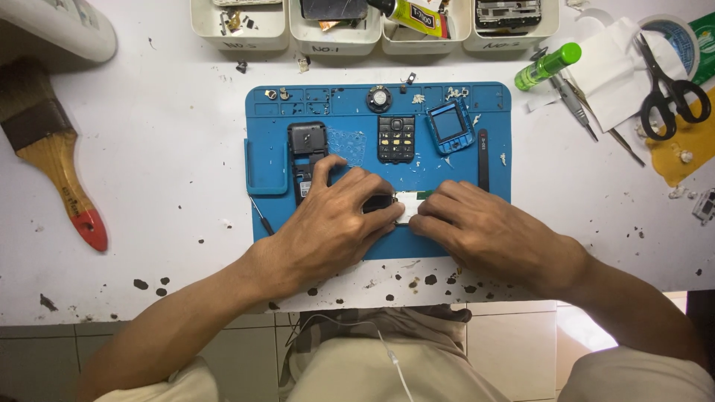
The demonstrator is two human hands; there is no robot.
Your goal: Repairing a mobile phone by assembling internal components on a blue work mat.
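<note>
A wide brush (46, 145) with a wooden handle and red tip lies at the far left of the white table (156, 149). Next comes the blue mat (491, 167), laid flat in the middle of the table. A thin screwdriver (261, 216) lies at the mat's near left edge. On the mat's left part lies a black phone back (307, 141), just beyond the left hand.

The left hand (328, 227) rests on the near half of the mat, its fingers curled down and pinching the dark left end of a small phone part (395, 202). The part lies on the mat's near middle, between the two hands (only a dark bit and a white patch of it show). The right hand (488, 231) meets it from the other side, fingertips bent and pressed against the white end of the part.

Beyond the hands, a black keypad (395, 138) sits on the mat, and to its right a blue phone front (450, 125), tilted. A black pry stick (482, 158) lies upright in the picture near the mat's right edge.

Along the far edge stand four white bins (328, 41) with parts in them. Right of the mat lie a green tube (547, 65), tweezers (575, 106) and, at the far right, black scissors (670, 89) on a white tissue (607, 71).
</note>
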